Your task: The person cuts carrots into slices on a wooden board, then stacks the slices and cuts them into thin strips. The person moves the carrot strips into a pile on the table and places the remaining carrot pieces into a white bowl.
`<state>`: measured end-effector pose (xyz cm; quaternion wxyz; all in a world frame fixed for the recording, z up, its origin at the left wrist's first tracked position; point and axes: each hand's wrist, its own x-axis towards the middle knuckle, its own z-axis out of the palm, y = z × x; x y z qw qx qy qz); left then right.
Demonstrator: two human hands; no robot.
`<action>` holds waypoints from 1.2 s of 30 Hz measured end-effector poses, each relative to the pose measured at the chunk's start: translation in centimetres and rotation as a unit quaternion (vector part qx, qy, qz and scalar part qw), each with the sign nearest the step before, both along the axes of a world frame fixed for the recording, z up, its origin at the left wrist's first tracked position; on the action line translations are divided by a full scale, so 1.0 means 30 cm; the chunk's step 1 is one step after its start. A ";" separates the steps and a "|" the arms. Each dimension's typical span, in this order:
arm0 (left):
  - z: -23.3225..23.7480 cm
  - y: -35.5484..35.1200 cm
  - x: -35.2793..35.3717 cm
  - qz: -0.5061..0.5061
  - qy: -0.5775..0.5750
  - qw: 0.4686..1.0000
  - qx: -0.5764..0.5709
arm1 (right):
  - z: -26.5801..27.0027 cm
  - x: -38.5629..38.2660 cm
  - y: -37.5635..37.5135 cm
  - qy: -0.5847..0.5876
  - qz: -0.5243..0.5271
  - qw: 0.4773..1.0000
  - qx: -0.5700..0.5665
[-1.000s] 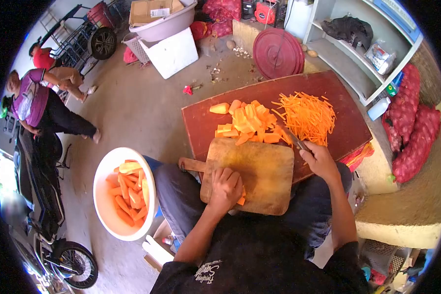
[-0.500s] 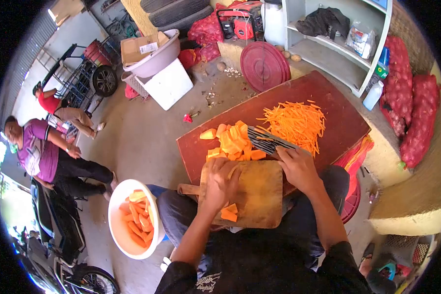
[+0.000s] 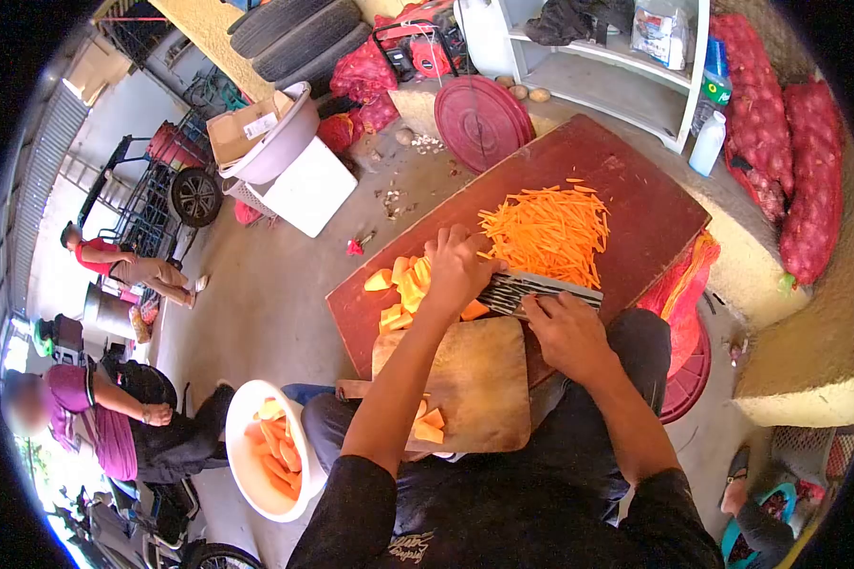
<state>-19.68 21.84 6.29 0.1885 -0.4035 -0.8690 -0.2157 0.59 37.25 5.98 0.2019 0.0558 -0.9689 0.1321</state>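
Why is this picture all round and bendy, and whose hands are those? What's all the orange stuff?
The camera sits on a person's head and looks down, so you see what they see; its lens bends the edges round. Both bare hands are that person's own. The right hand grips a wavy-bladed knife. The left hand rests on a pile of orange vegetable chunks on a dark red board, beside a heap of thin orange strips. A wooden cutting board lies on the lap with loose chunks on it. A white bowl of orange pieces stands low at the left. Other people sit farther off.
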 end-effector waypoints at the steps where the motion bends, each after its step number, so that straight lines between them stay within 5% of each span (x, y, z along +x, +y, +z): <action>1: -0.022 0.011 -0.020 -0.002 0.025 1.000 -0.005 | -0.002 0.000 0.001 -0.007 0.003 1.000 -0.005; 5: -0.110 0.003 -0.096 -0.005 0.070 0.997 0.011 | -0.008 -0.005 0.002 -0.030 0.009 0.999 -0.020; 8: -0.076 -0.019 -0.049 0.009 -0.064 0.995 0.074 | -0.006 -0.005 -0.004 -0.045 0.011 0.999 -0.021; 12: -0.063 -0.020 0.017 -0.057 -0.021 0.997 0.055 | -0.025 -0.013 -0.015 0.010 0.026 1.000 0.004; 16: -0.038 -0.037 0.052 -0.006 -0.042 0.995 0.091 | -0.011 -0.030 -0.005 -0.040 -0.003 0.998 -0.058; 19: -0.002 -0.145 0.129 -0.036 0.004 0.991 0.131 | -0.009 -0.024 0.007 -0.024 -0.022 0.993 -0.110; 23: 0.001 -0.446 0.246 -0.007 -0.015 1.000 0.019 | -0.006 -0.025 -0.004 -0.011 -0.007 0.986 -0.169; 27: -0.041 -0.757 0.391 0.061 -0.154 0.984 0.062 | -0.008 -0.034 -0.010 -0.013 -0.003 0.987 -0.160; 29: -0.072 -0.863 0.447 -0.007 -0.139 0.990 0.031 | -0.005 -0.039 -0.012 -0.018 -0.004 0.987 -0.158; 36: -0.092 -0.853 0.561 0.008 -0.231 0.969 0.090 | 0.002 -0.038 -0.048 -0.026 0.013 0.983 -0.180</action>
